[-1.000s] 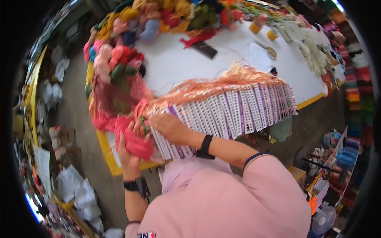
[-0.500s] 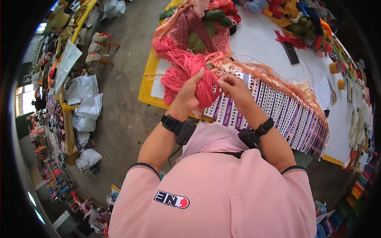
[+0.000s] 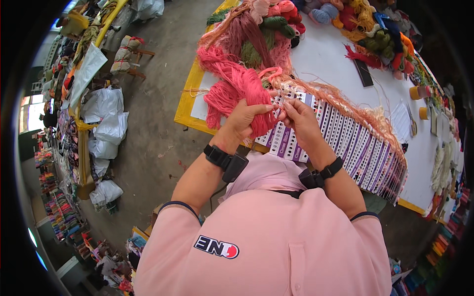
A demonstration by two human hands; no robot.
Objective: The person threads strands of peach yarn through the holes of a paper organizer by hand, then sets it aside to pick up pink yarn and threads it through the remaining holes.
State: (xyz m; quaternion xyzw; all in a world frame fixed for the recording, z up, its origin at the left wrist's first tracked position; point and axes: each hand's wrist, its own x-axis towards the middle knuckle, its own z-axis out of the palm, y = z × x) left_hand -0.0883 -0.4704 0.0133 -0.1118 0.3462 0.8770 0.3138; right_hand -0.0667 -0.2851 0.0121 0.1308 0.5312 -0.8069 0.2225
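A thick hank of coral-pink yarn (image 3: 224,96) hangs over the table's near left corner. My left hand (image 3: 247,118) is closed around its right side, thumb pointing right. Close by, my right hand (image 3: 302,123) has thumb and fingers pinched together, almost touching the left fingertips. What sits in that pinch is too small to make out. Beneath and to the right of my hands lie white and purple cards with rows of holes (image 3: 340,133). Peach and orange threads (image 3: 350,108) are fanned along their far edge.
Behind the hank are piled red, green and mauve yarn skeins (image 3: 252,39). More coloured skeins (image 3: 380,39) lie at the far right, with a black bar (image 3: 363,73), scissors (image 3: 413,127) and thread spools (image 3: 419,92). A yellow edge (image 3: 190,106) borders the white table. White plastic bags (image 3: 111,126) stand at left.
My left thumb has lowered from pointing up along the yarn to pointing right, toward my right fingertips. The view has shifted slightly, and the hank remains in my left hand.
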